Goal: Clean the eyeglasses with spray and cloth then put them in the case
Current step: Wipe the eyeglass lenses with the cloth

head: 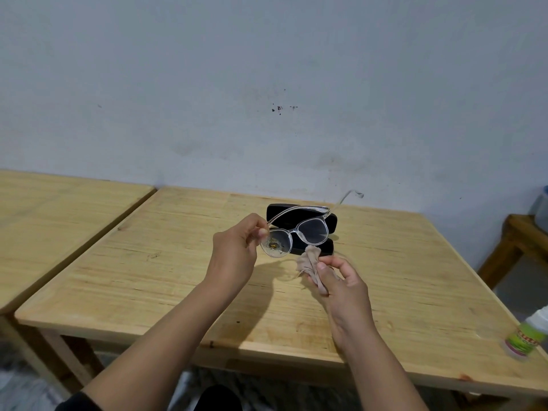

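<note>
Clear-framed eyeglasses (299, 228) hang in the air above the table, arms unfolded. My left hand (235, 250) pinches them at the left lens edge. That left lens (275, 246) carries droplets and a yellowish smear. My right hand (341, 284) grips a crumpled beige cloth (310, 265) just below and right of the glasses, apart from the lenses. Behind the glasses an open black case (329, 222) lies on the table, partly hidden by them. A spray bottle (526, 336) with a green label stands at the table's right edge, cut off by the frame.
The wooden table (178, 277) stands against a pale wall. A second wooden table (59, 218) adjoins it on the left with a narrow gap. A low wooden stand (516, 241) is at the far right.
</note>
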